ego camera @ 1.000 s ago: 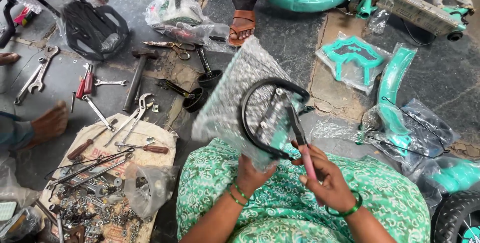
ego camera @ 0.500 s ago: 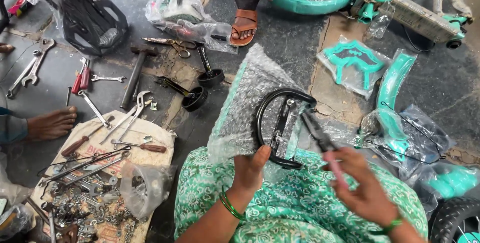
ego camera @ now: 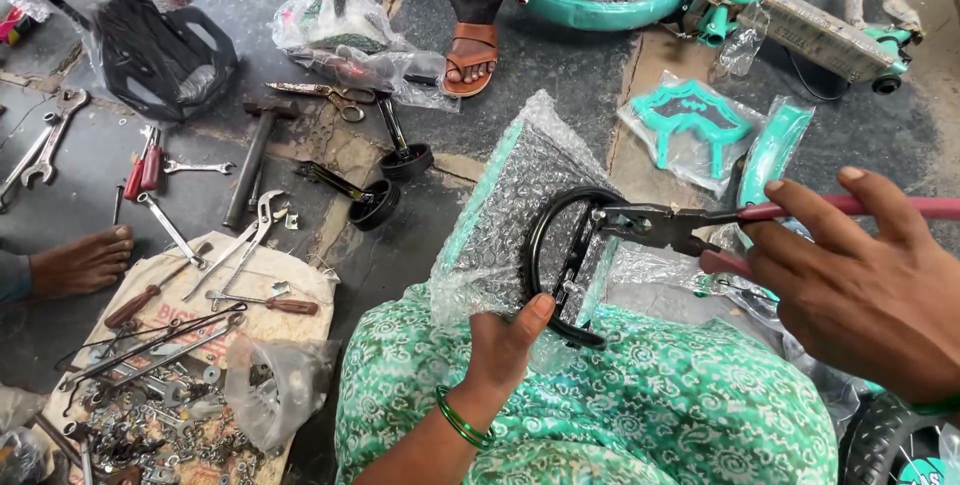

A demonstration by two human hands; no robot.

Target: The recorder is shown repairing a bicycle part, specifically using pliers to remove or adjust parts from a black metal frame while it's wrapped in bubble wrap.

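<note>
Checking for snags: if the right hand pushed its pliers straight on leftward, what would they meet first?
Probably the black curved part in bubble wrap, steadied by the left hand; right hand pliers already reach it. Depth unclear.

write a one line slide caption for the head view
Left hand steadies a black curved part in bubble wrap while right hand applies pink-handled pliers.
</note>
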